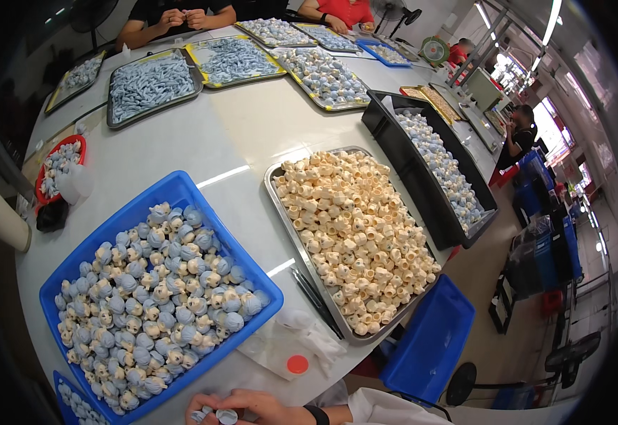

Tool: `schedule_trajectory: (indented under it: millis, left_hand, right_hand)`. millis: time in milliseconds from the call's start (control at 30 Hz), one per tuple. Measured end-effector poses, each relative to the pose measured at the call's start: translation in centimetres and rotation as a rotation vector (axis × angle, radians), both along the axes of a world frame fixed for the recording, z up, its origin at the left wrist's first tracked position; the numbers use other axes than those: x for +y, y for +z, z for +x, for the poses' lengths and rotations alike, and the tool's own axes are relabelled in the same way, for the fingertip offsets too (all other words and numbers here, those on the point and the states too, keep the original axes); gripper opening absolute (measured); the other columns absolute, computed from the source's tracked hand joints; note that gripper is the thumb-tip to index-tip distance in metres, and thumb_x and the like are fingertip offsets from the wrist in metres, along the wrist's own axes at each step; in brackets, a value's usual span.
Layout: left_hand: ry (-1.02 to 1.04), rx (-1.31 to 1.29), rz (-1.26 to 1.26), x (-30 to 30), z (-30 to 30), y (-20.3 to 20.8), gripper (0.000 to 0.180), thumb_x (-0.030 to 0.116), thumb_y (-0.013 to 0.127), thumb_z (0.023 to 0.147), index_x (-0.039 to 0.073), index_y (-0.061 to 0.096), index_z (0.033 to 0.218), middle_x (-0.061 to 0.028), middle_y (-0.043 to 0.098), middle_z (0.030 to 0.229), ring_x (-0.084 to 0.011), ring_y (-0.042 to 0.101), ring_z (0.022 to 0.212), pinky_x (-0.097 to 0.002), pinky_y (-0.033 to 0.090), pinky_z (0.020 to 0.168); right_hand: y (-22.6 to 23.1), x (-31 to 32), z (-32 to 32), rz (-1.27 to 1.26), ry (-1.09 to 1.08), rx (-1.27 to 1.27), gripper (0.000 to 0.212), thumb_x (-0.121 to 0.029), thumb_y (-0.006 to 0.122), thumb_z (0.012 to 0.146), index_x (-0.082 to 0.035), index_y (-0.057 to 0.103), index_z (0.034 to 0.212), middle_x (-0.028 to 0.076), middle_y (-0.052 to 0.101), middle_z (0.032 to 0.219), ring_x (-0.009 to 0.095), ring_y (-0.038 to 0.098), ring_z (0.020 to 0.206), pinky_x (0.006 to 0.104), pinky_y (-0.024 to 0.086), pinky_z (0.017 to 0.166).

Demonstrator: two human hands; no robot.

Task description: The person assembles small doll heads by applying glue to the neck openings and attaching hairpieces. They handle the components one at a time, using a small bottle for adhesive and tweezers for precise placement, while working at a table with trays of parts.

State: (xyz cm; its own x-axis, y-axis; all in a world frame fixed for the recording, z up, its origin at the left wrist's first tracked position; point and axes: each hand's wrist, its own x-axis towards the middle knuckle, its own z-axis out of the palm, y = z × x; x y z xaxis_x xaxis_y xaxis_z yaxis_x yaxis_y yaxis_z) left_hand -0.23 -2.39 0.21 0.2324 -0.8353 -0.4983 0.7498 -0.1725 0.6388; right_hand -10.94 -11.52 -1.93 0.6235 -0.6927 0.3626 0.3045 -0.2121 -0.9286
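Both my hands are low in the view at the table's front edge, partly cut off by the frame. My right hand (263, 405), with a black band at its wrist, is closed with its fingertips on a small light-blue hollow cap piece (227, 416). Close beside it, my left hand (197, 404) has its fingers curled round another small light-blue piece (201, 413). Left of and beyond my hands, a blue tray (266, 303) holds many small doll heads with light-blue caps (150, 297). Cream-coloured hollow head pieces (351, 234) fill a metal tray (281, 212) ahead to the right.
A clear bag (266, 347), a red round lid (298, 364) and dark tweezers-like tools (316, 303) lie between the trays. A black bin (429, 170) stands at right, a red basket (43, 188) at left. Co-workers (174, 18) sit across the table behind more trays (153, 85).
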Motion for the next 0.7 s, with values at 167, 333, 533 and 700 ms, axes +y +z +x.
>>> schedule_trajectory:
  millis: [167, 333, 533, 700]
  left_hand:
    - [-0.113, 0.072, -0.065, 0.5, 0.6, -0.3, 0.026, 0.027, 0.056, 0.087, 0.008, 0.047, 0.102, -0.0041, 0.054, 0.083, -0.0068, 0.049, 0.059, -0.0171, 0.036, 0.045]
    - [-0.173, 0.061, -0.045, 0.4, 0.7, -0.2, 0.033, 0.03, 0.059, 0.085, 0.006, 0.047, 0.103, -0.0042, 0.055, 0.082, -0.0068, 0.05, 0.06, -0.0171, 0.037, 0.046]
    - [-0.205, -0.004, -0.053, 0.4, 0.7, -0.4, 0.037, 0.032, 0.061, 0.084, 0.004, 0.047, 0.104, -0.0041, 0.055, 0.082, -0.0066, 0.05, 0.06, -0.0167, 0.037, 0.046]
    - [-0.182, -0.048, -0.064, 0.7, 0.6, -0.5, 0.041, 0.034, 0.062, 0.082, 0.003, 0.047, 0.105, -0.004, 0.056, 0.082, -0.0065, 0.05, 0.059, -0.0164, 0.037, 0.046]
  right_hand:
    - [-0.4, -0.1, -1.1, -0.089, 0.05, 0.105, 0.031, -0.011, 0.062, 0.08, -0.004, 0.058, 0.109, 0.011, 0.058, 0.08, 0.026, 0.057, 0.071, 0.0325, 0.044, 0.062]
    - [0.5, -0.5, -1.0, -0.077, 0.084, 0.122, 0.029, -0.014, 0.06, 0.082, -0.003, 0.058, 0.109, 0.011, 0.058, 0.077, 0.025, 0.057, 0.065, 0.0318, 0.044, 0.058]
    - [1.4, -1.0, -0.7, -0.063, 0.104, 0.083, 0.033, -0.018, 0.062, 0.082, -0.003, 0.057, 0.11, 0.011, 0.059, 0.075, 0.024, 0.057, 0.062, 0.0309, 0.044, 0.055]
    - [1.0, -0.2, -0.7, 0.204, 0.14, 0.024, 0.036, -0.02, 0.065, 0.081, -0.002, 0.056, 0.111, 0.01, 0.062, 0.079, 0.016, 0.057, 0.062, 0.0276, 0.044, 0.054]
